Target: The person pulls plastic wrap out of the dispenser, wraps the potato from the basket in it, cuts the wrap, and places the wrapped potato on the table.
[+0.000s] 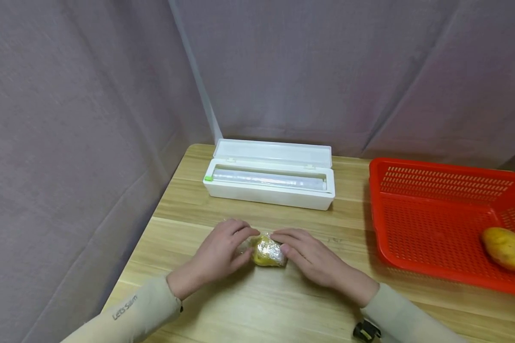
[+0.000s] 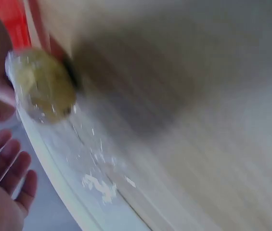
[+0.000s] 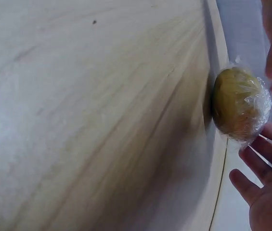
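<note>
A yellow mango [image 1: 266, 252] wrapped in clear, shiny cling film lies on the wooden table between both hands. On its left, my left hand [image 1: 225, 247] has its fingers loosely bent, and in the left wrist view they stand a little apart from the mango [image 2: 49, 89]. My right hand [image 1: 311, 255] is at the other side, its fingertips touching the film. Loose clear film [image 2: 99, 187] spreads beside the mango in the left wrist view. Wrinkled wrap covers the mango [image 3: 237, 106] in the right wrist view.
Behind the hands stands a white cling film box [image 1: 268, 197] with its lid raised and a film roll [image 1: 268, 179] inside. To the right, a red plastic basket [image 1: 382, 228] holds an unwrapped mango [image 1: 506, 248]. Grey curtains [image 1: 283, 71] hang around the table.
</note>
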Available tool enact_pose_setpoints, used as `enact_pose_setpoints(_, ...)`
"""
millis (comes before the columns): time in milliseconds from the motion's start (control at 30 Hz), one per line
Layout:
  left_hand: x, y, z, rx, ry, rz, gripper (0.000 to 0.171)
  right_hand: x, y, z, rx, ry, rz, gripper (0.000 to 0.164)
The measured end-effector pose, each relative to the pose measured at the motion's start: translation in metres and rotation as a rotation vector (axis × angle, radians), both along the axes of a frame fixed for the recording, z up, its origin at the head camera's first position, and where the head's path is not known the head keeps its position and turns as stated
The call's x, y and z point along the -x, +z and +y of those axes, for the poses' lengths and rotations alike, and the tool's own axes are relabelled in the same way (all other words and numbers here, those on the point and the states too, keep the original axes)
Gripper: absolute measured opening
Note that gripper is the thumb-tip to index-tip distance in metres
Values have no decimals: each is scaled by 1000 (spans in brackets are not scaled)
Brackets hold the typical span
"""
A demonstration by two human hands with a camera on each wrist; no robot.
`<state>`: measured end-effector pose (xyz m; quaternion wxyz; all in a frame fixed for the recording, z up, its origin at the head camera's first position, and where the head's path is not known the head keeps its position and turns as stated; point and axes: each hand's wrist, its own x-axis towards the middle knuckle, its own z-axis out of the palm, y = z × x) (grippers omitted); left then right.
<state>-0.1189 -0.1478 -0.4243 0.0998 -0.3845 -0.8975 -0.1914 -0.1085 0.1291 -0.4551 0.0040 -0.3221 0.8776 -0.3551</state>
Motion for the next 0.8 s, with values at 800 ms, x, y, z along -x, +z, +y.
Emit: enact_pose_setpoints(800, -16, -20, 8, 2, 34, -54, 45, -5, -2, 12, 158, -6, -147, 41)
